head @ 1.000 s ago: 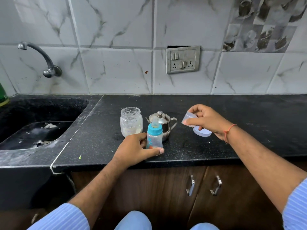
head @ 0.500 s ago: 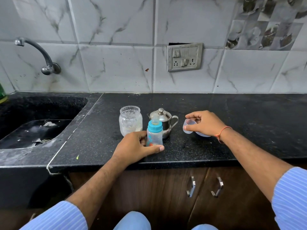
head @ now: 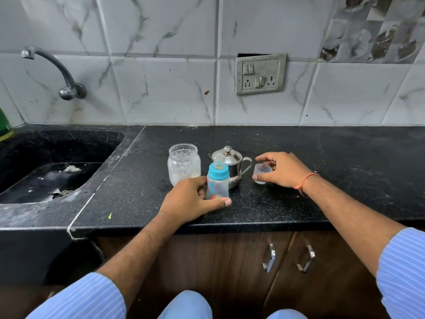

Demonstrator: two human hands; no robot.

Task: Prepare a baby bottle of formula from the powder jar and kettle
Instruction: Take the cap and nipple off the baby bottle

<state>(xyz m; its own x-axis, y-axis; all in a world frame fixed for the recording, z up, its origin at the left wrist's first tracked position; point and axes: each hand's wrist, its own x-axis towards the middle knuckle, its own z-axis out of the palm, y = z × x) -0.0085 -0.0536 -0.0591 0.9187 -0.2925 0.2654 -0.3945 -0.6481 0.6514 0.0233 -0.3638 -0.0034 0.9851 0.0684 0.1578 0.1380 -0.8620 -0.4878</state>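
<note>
One bottle (head: pixel 218 183), jar (head: pixel 184 164), kettle (head: pixel 228 162), cap (head: pixel 261 173)

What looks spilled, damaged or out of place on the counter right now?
No spill shows. The bottle cap sits upside down, open end up, under the right hand. Pale residue streaks the powder jar inside. The counter edge beside the sink has a cracked, whitish seam.

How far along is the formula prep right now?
Done: the clear cap is off the baby bottle, standing on the counter. In hand: left hand grips the bottle; right hand rests over the cap. Left: blue teat ring unscrewed, powder from jar, water from kettle.
</note>
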